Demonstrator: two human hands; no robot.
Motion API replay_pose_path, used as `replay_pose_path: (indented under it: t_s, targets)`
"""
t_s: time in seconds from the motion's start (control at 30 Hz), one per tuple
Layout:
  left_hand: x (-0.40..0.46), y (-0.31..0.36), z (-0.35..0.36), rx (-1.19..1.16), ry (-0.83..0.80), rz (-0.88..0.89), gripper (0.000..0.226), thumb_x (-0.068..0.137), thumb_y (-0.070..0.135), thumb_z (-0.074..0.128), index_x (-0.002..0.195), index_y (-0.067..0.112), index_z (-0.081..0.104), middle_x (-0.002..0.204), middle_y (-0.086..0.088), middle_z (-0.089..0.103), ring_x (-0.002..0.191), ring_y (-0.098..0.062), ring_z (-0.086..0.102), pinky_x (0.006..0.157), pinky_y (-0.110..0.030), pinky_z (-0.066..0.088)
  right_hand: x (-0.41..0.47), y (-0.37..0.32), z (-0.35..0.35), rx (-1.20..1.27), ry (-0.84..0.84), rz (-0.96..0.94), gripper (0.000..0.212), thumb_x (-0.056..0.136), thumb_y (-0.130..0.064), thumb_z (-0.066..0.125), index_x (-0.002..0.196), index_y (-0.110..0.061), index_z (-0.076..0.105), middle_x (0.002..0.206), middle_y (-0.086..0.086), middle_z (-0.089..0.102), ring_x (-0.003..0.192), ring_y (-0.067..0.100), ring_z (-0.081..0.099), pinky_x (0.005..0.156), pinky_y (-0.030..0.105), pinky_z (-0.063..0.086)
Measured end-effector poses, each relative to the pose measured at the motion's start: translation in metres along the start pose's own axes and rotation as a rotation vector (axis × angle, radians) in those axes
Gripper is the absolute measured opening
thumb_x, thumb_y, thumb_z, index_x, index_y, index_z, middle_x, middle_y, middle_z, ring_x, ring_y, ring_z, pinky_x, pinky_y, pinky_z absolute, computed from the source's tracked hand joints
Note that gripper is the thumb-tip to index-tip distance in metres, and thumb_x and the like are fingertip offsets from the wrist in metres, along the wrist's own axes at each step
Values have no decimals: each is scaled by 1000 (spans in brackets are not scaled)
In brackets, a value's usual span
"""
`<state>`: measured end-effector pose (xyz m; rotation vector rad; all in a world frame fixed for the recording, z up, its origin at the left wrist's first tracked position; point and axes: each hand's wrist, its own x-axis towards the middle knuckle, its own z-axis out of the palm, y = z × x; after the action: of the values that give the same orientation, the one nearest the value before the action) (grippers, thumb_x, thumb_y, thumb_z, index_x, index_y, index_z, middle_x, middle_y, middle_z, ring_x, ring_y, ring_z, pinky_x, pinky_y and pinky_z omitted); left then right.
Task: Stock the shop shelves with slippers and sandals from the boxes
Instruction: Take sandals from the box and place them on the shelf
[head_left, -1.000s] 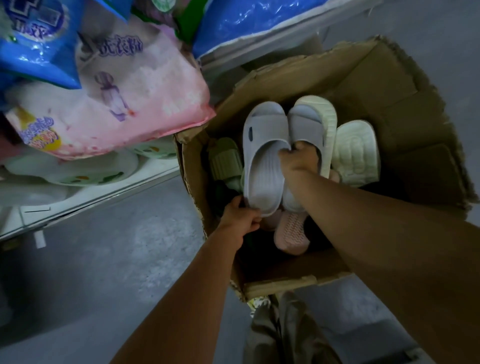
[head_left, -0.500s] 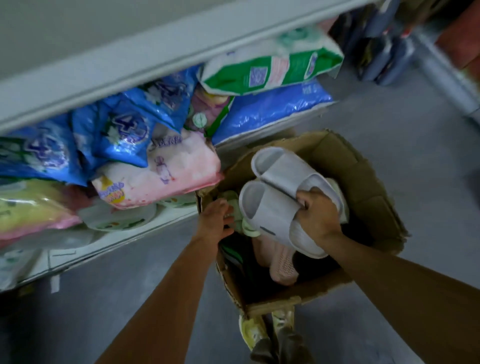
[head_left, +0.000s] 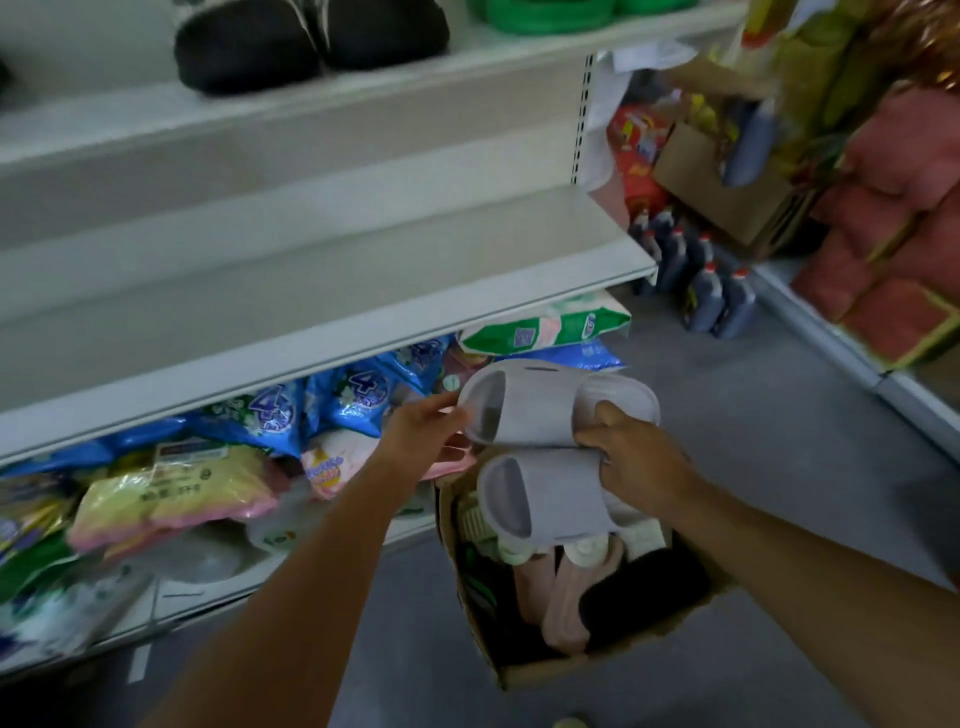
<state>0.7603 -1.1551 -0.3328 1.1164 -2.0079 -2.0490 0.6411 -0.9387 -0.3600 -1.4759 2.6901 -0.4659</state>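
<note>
The right hand (head_left: 631, 457) is clamped on a pair of pale grey slippers (head_left: 540, 447), fingers curled over the two straps where they meet, and holds them in the air above the cardboard box (head_left: 550, 670). They look like smooth moulded foam: thick rounded soles, broad one-piece straps, open toes facing nine o'clock. One slipper sits at twelve o'clock of the other, the two pressed side by side.

The left hand (head_left: 423, 434) comes in from nine o'clock with its fingers spread apart and nearly straight, fingertips at the toe rim of the upper slipper (touching or just short of it, the blur hides which).

At six o'clock of the pair the box stands open on the grey floor (head_left: 779, 441), its edges torn and soft, packed with more footwear: ribbed pink slippers (head_left: 569, 608), cream ones, something dark.

From nine to twelve o'clock runs a white metal shelf unit (head_left: 363, 270). Its middle shelf is bare painted steel; the bottom one holds glossy plastic packs (head_left: 322, 410) in blue, pink, yellow and green; the top one carries black shoes (head_left: 306, 39) with rounded toes. At two o'clock, dark bottles (head_left: 719, 301) with red caps stand on the floor, near stacked red packages (head_left: 893, 249).
</note>
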Motion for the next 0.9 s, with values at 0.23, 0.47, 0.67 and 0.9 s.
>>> replay_pose_path:
  t_s: [0.23, 0.47, 0.67, 0.9]
  targets:
    - [-55, 49, -23, 54, 60, 94, 23, 85, -7, 59, 95, 12, 66, 66, -15, 67, 59, -27, 63, 58, -32, 58, 20, -26, -73, -95, 15, -80, 40, 71, -16, 44, 93, -26, 76, 84, 10, 71, 67, 35, 65, 55, 33, 50]
    - [-106, 74, -36, -89, 149, 145, 25, 84, -8, 58, 108, -2, 65, 79, -23, 67, 63, -28, 65, 58, -33, 59, 32, -59, -139, 102, 46, -94, 35, 92, -11, 49, 115, -28, 69, 113, 5, 70, 100, 27, 63, 72, 27, 41]
    - [-145, 82, -55, -219, 238, 164, 28, 87, -10, 57, 114, -4, 57, 93, -29, 66, 60, -28, 68, 56, -32, 59, 55, -101, -170, 603, -48, -1, 33, 92, 0, 45, 107, -13, 71, 109, -4, 66, 102, 8, 57, 88, 17, 37]
    - [-178, 80, -89, -284, 299, 184, 24, 82, -8, 65, 101, 2, 53, 81, -18, 70, 71, -33, 70, 76, -45, 59, 91, -165, -172, 634, -107, -78, 23, 85, -36, 66, 85, -13, 65, 82, 1, 64, 75, 13, 57, 67, 27, 43]
